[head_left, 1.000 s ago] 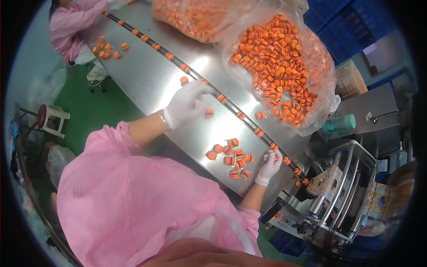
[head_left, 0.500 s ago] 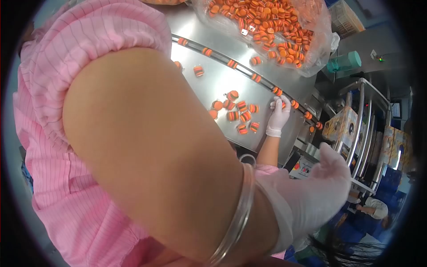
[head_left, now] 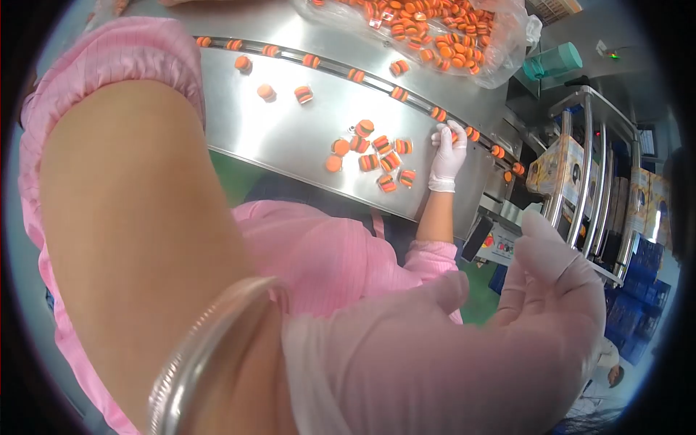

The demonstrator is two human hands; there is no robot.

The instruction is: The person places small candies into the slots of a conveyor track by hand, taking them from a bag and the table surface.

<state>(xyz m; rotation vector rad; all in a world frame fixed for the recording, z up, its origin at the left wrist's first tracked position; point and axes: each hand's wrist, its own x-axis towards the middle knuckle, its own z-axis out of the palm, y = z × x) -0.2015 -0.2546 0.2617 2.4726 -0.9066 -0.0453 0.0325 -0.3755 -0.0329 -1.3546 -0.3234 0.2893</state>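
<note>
My left hand (head_left: 464,341), gloved and blurred, is raised close to the camera. Its thumb stands apart from the half-bent fingers, and nothing shows between them. A clear bangle (head_left: 210,348) circles that wrist. Farther off, my right hand (head_left: 448,152), in a thin white glove, is closed on a small orange striped piece (head_left: 454,137) beside the narrow conveyor (head_left: 377,84). More striped pieces ride along this conveyor in a spaced row. Several wrapped pieces (head_left: 381,145) lie loosely grouped on the metal table (head_left: 290,134), left of my right hand.
A clear plastic bag (head_left: 500,69) with many orange pieces is at the upper right. Near it are a green cup (head_left: 554,61) and a beige basket (head_left: 554,9). A metal rack (head_left: 580,181), printed boxes (head_left: 562,168) and blue crates (head_left: 634,304) stand right. A person (head_left: 607,355) shows at lower right.
The view has shifted, showing more of the conveyor and table on the left. My left hand looks larger and lower. My right hand stays at the conveyor, still holding a piece.
</note>
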